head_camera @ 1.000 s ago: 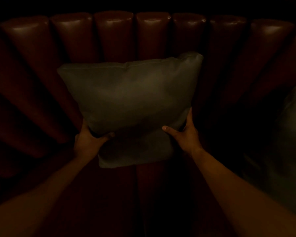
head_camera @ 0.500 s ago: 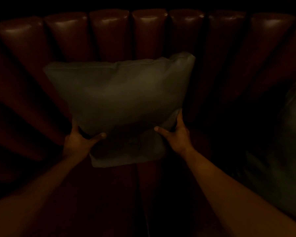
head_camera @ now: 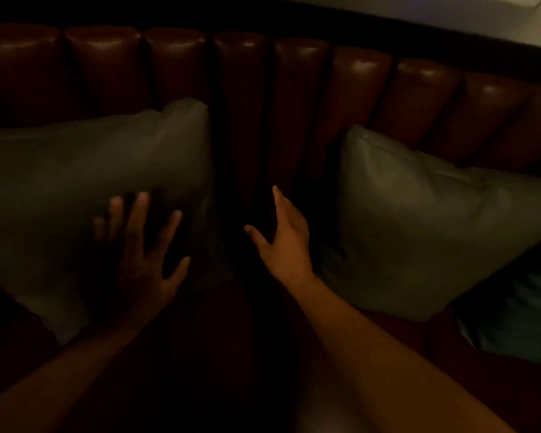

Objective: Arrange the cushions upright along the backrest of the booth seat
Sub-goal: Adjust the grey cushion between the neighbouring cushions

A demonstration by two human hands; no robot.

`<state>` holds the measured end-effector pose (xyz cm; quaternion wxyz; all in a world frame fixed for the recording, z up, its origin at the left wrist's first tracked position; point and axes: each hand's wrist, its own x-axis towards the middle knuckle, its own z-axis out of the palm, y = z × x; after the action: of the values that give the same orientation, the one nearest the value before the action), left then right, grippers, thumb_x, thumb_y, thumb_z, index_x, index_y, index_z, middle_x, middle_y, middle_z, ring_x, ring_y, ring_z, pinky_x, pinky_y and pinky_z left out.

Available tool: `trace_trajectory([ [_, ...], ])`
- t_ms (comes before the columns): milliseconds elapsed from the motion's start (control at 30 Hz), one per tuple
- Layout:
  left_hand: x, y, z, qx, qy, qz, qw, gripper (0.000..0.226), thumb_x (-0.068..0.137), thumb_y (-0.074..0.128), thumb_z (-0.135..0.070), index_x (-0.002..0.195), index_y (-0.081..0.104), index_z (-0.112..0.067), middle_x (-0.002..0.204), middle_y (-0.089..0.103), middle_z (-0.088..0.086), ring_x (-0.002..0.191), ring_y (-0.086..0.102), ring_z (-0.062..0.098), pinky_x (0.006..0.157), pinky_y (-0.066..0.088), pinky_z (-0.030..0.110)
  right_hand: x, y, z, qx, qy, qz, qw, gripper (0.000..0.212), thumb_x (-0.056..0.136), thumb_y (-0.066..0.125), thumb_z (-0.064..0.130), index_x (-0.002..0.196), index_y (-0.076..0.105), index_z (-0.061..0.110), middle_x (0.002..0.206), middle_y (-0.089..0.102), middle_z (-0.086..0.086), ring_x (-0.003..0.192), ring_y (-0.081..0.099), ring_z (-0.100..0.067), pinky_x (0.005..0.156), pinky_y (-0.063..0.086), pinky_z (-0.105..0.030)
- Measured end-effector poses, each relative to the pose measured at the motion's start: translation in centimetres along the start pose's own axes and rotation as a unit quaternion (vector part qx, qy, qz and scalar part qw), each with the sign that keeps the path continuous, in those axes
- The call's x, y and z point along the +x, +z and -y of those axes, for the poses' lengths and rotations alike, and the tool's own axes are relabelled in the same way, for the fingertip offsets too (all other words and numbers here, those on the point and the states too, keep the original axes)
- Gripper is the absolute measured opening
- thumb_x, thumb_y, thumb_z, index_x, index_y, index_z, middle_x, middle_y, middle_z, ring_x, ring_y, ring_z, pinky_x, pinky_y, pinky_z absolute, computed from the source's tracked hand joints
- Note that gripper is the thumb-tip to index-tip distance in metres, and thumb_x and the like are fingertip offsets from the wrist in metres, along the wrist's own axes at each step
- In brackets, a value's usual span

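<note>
Dim booth backrest (head_camera: 297, 98), dark red tufted panels. Left cushion (head_camera: 85, 185) stands upright against it; left hand (head_camera: 144, 254) lies flat on it, fingers spread. Right hand (head_camera: 281, 242) released, grasping nothing. Right cushion (head_camera: 425, 220) leans tilted against backrest.

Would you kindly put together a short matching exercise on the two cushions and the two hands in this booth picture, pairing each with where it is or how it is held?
Things
1. left cushion
2. right cushion
3. left hand
4. right hand

Places or states
A. open in the gap between the cushions, holding nothing
B. leaning on the backrest, with no hand on it
C. fingers spread flat over a cushion's front
D. against the backrest, under a spread hand

Pairs: 1-D, 2-B, 3-C, 4-A
</note>
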<state>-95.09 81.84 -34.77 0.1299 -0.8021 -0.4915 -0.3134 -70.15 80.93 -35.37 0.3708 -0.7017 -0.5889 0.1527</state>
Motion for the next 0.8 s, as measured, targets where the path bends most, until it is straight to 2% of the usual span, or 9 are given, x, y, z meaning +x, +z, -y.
trace_trajectory([
  [67,2.1,0.3,-2.8,-0.039,0.069,0.037,0.996,0.068,0.087,0.058,-0.045,0.148,0.048,-0.017,0.161,0.027,0.019,0.151,0.019,0.042,0.118,0.021,0.063,-0.4,-2.9,-1.4,-0.052,-0.023,-0.056,0.997,0.070,0.095,0.055,0.049,0.157,0.035,0.023,0.156,0.043,-0.011,0.144,0.039,-0.030,0.116,0.033,-0.055],
  [133,4.0,0.5,-6.1,-0.111,0.096,0.089,0.985,0.072,0.089,0.056,-0.048,0.152,0.041,-0.016,0.161,0.031,0.015,0.150,0.026,0.035,0.116,0.031,0.057,-1.1,-5.9,-2.5,-0.047,-0.037,-0.102,0.993,0.057,0.096,0.055,0.040,0.148,0.049,0.018,0.147,0.053,-0.010,0.134,0.047,-0.029,0.110,0.041,-0.051],
  [200,5.6,0.5,-10.2,-0.190,0.077,0.134,0.970,0.080,0.089,0.054,-0.055,0.157,0.030,-0.019,0.161,0.031,0.006,0.150,0.028,0.022,0.118,0.033,0.044,-2.2,-8.8,-3.2,-0.057,-0.066,-0.145,0.986,0.047,0.097,0.058,0.034,0.140,0.058,0.015,0.140,0.057,-0.008,0.129,0.050,-0.026,0.107,0.043,-0.045],
  [267,6.8,0.7,-14.0,-0.270,0.016,0.167,0.948,0.084,0.090,0.058,-0.059,0.158,0.022,-0.027,0.163,0.027,-0.001,0.146,0.024,0.007,0.115,0.030,0.032,-3.1,-11.5,-3.8,-0.080,-0.090,-0.183,0.976,0.043,0.097,0.061,0.031,0.136,0.062,0.016,0.137,0.060,-0.005,0.128,0.052,-0.023,0.108,0.042,-0.041],
  [367,8.8,1.5,-19.6,-0.359,-0.095,0.190,0.909,0.095,0.085,0.069,-0.054,0.159,0.013,-0.034,0.164,0.023,-0.002,0.147,0.028,0.013,0.117,0.030,0.035,-3.9,-16.7,-5.7,-0.099,-0.089,-0.243,0.961,0.041,0.096,0.063,0.031,0.135,0.063,0.016,0.136,0.060,-0.003,0.128,0.052,-0.020,0.110,0.039,-0.035],
  [500,11.4,2.9,-23.8,-0.418,-0.138,0.173,0.881,0.105,0.078,0.073,-0.060,0.158,0.009,-0.038,0.164,0.024,-0.001,0.146,0.033,0.020,0.116,0.037,0.048,-3.9,-22.7,-9.2,-0.114,-0.056,-0.304,0.944,0.044,0.094,0.064,0.036,0.133,0.064,0.016,0.139,0.057,-0.010,0.129,0.051,-0.027,0.110,0.036,-0.035],
  [567,12.4,3.6,-25.7,-0.415,-0.129,0.166,0.885,0.108,0.076,0.075,-0.060,0.159,0.010,-0.035,0.164,0.022,0.002,0.147,0.031,0.021,0.118,0.035,0.046,-4.4,-25.2,-11.2,-0.122,-0.012,-0.316,0.941,0.048,0.093,0.065,0.040,0.135,0.062,0.018,0.144,0.052,-0.011,0.133,0.046,-0.029,0.112,0.031,-0.033],
  [700,13.8,3.8,-28.6,-0.391,-0.136,0.136,0.900,0.109,0.078,0.078,-0.049,0.160,0.012,-0.024,0.166,0.011,0.009,0.152,0.017,0.021,0.115,0.017,0.025,-5.2,-28.0,-13.8,-0.111,0.035,-0.300,0.947,0.054,0.092,0.070,0.041,0.141,0.058,0.021,0.151,0.045,-0.011,0.140,0.037,-0.027,0.116,0.030,-0.039],
  [800,14.3,4.2,-29.9,-0.403,-0.164,0.117,0.893,0.119,0.074,0.082,-0.050,0.161,0.004,-0.025,0.167,0.011,0.008,0.152,0.018,0.021,0.120,0.019,0.031,-5.3,-29.2,-15.2,-0.075,0.074,-0.312,0.944,0.067,0.090,0.074,0.043,0.148,0.049,0.022,0.158,0.036,-0.013,0.144,0.030,-0.030,0.119,0.029,-0.046],
])
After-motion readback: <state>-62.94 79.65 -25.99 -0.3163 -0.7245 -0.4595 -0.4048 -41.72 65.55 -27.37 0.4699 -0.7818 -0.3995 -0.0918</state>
